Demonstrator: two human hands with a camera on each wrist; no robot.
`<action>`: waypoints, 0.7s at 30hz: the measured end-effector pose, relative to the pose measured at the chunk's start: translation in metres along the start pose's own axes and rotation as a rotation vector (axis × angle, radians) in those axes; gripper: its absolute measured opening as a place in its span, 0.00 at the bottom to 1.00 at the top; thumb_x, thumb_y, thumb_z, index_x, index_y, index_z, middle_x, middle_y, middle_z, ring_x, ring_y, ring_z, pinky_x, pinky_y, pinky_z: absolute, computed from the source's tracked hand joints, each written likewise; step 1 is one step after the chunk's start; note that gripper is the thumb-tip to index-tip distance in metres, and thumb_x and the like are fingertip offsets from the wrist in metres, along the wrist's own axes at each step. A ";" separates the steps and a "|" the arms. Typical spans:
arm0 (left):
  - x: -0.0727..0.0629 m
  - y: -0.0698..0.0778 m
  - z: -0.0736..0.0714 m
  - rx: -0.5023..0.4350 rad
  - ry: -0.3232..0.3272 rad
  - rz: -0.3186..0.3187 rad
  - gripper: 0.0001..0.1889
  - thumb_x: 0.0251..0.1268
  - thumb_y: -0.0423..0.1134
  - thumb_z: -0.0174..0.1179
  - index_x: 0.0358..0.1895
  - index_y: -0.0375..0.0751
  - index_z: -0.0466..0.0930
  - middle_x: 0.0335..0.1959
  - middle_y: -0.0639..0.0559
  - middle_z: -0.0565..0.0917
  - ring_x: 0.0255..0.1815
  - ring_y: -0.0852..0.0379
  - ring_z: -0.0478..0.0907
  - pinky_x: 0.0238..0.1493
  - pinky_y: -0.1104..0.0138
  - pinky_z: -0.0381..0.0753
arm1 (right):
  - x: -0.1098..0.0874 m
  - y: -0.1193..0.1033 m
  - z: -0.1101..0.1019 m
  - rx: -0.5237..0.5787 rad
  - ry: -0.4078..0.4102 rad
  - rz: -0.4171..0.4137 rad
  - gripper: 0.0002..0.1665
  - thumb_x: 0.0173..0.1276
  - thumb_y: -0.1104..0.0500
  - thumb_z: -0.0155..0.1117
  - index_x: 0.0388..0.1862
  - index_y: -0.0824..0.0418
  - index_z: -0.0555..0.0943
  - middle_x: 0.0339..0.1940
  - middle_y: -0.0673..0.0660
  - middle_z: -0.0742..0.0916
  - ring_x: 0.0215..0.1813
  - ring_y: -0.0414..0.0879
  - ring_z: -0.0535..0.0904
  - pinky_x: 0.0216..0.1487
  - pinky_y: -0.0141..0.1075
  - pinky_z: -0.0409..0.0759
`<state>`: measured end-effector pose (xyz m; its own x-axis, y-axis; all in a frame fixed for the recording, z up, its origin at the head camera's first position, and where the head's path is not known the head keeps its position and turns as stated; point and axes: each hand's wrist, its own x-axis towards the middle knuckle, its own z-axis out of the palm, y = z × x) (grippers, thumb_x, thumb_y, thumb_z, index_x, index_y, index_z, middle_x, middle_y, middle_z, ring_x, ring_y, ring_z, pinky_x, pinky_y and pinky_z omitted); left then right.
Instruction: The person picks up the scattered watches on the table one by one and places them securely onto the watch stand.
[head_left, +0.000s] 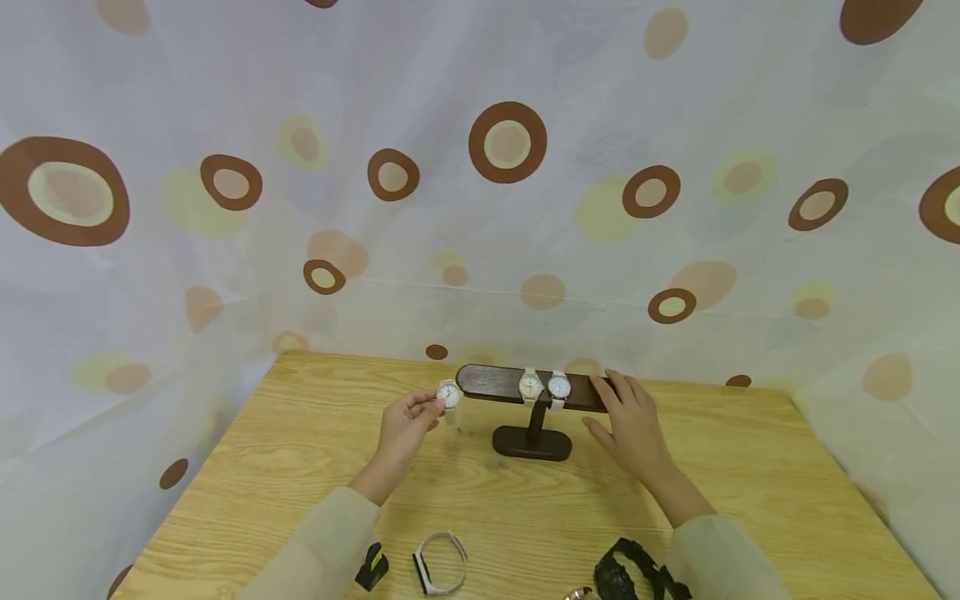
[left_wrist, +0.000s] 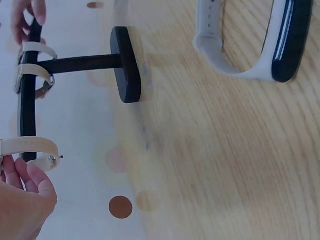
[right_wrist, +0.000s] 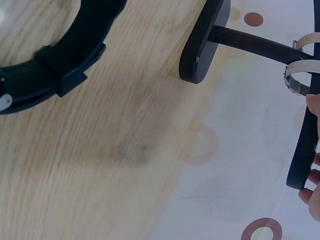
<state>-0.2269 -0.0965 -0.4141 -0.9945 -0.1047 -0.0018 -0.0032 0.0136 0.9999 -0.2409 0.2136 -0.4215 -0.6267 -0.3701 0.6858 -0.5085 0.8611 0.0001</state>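
Note:
A dark brown watch stand point(head_left: 491, 381) is upright on the table, its long bar lying crosswise above an oval base. My left hand point(head_left: 401, 429) pinches a white-strapped watch point(head_left: 449, 395) with a round white dial at the bar's left end. From the left wrist view, the strap point(left_wrist: 31, 145) of this watch loops about the tip of the bar. Two more watches, a cream-strapped one point(head_left: 530, 386) and a white-strapped one point(head_left: 558, 387), sit around the middle of the bar. My right hand point(head_left: 636, 429) grips the right end, fingers over the top; the right wrist view shows its fingers point(right_wrist: 314, 177) partly cut off.
Near the table's front edge lie a white fitness band point(head_left: 422, 571) with a black face, a small black item point(head_left: 372, 567) with a yellow mark, a black watch point(head_left: 615, 577) and a partly visible rose-gold piece point(head_left: 579, 594). A patterned curtain point(head_left: 480, 250) hangs behind the wooden table point(head_left: 285, 467).

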 end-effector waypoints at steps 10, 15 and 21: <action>0.012 0.012 0.001 0.035 0.022 0.008 0.15 0.64 0.35 0.57 0.50 0.28 0.75 0.45 0.38 0.82 0.35 0.66 0.78 0.46 0.67 0.82 | 0.006 0.005 -0.001 -0.024 -0.020 0.018 0.33 0.43 0.63 0.77 0.51 0.67 0.77 0.46 0.69 0.79 0.48 0.65 0.74 0.43 0.57 0.76; 0.020 0.016 0.003 0.048 0.055 0.006 0.14 0.64 0.34 0.57 0.50 0.29 0.76 0.45 0.37 0.82 0.35 0.64 0.78 0.47 0.66 0.82 | 0.008 0.005 -0.001 -0.032 -0.009 0.010 0.33 0.41 0.63 0.78 0.50 0.67 0.78 0.43 0.67 0.79 0.46 0.64 0.75 0.42 0.56 0.77; 0.027 0.020 0.008 0.059 0.089 0.007 0.14 0.64 0.33 0.57 0.49 0.29 0.77 0.44 0.36 0.83 0.40 0.53 0.81 0.43 0.69 0.82 | 0.011 0.003 -0.001 -0.034 -0.003 0.002 0.32 0.41 0.64 0.78 0.49 0.67 0.78 0.42 0.67 0.79 0.44 0.64 0.76 0.42 0.56 0.78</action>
<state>-0.2550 -0.0908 -0.3947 -0.9812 -0.1926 0.0092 -0.0050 0.0732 0.9973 -0.2486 0.2126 -0.4133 -0.6298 -0.3692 0.6834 -0.4869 0.8732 0.0231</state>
